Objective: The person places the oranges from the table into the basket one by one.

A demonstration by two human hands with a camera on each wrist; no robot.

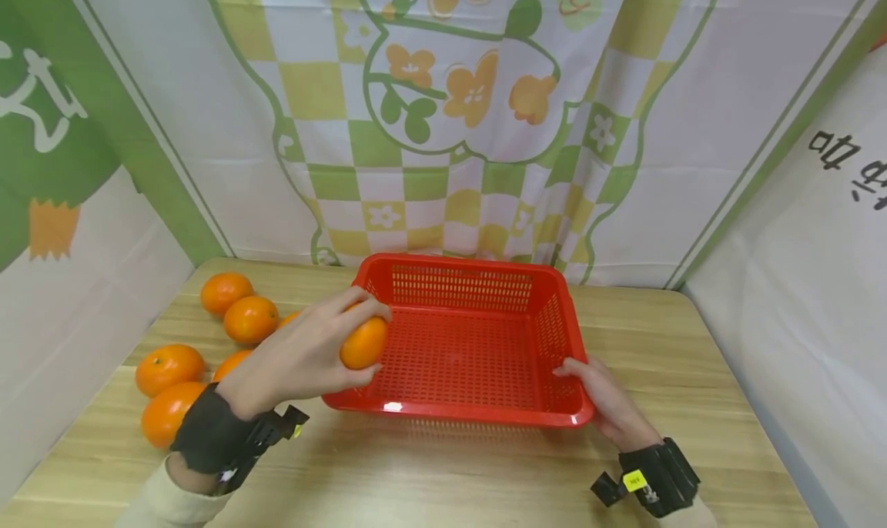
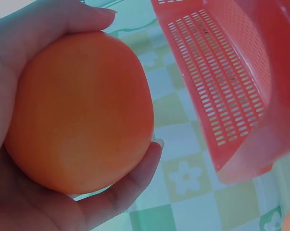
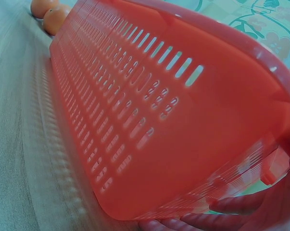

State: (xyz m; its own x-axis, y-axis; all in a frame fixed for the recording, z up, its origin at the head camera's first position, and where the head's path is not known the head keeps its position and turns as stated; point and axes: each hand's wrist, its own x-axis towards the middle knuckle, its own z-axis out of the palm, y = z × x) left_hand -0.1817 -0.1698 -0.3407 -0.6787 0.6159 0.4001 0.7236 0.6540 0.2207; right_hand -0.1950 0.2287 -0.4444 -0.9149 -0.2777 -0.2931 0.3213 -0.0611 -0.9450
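My left hand (image 1: pixel 315 349) grips an orange (image 1: pixel 363 343) at the left rim of a red plastic basket (image 1: pixel 453 416). In the left wrist view the orange (image 2: pixel 82 113) fills the palm, with fingers and thumb curled round it. The basket, with slotted walls and no fruit in it, stands on the table. My right hand (image 1: pixel 610 401) holds the basket's right side, thumb over the rim. In the right wrist view the fingers (image 3: pixel 231 219) lie against the outside of the basket wall (image 3: pixel 193 144).
Several oranges (image 1: pixel 169 369) lie on the wooden table (image 1: pixel 388 482) left of the basket, some partly behind my left forearm. A patterned curtain (image 1: pixel 312 97) hangs behind the basket, and white cloth walls (image 1: pixel 818 282) flank the table.
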